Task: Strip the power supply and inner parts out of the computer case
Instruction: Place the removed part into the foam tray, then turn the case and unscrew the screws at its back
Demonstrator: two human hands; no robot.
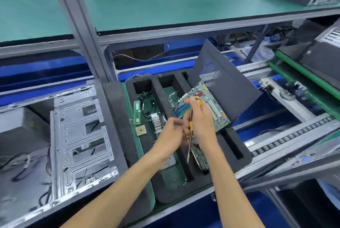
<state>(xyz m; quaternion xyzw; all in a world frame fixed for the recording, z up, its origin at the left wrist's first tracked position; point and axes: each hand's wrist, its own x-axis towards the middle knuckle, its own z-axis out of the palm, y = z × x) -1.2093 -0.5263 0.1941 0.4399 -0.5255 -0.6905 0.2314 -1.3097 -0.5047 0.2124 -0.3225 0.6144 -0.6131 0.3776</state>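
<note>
- The right hand (199, 117) grips a yellow-handled screwdriver (190, 130), its fingers curled round the handle, shaft pointing down toward the near edge of the foam tray (237, 156).
- The left hand (171, 132) meets the right at mid-shaft. Its fingers are bent toward the tool, but I cannot tell whether they pinch it or a small part.
- The motherboard (211, 106) lies tilted over the tray's far right corner, leaning against a dark side panel (226, 84). It is already out of the computer case (77, 135), which lies open at the left of the surface.
- A memory stick (137, 112), a processor chip (141, 130) and a finned heatsink (157, 122) rest in the tray's left compartment.
- Judgement: the step in hand appears to be handling the tool, or a loosened screw, between removals.
- Keep the screwdriver tip clear of the board lying in the slot beneath it.
- Secure any loose screw before reaching back to the case.
- Seat the motherboard flat or in a slot; as it leans, it could slide.
</note>
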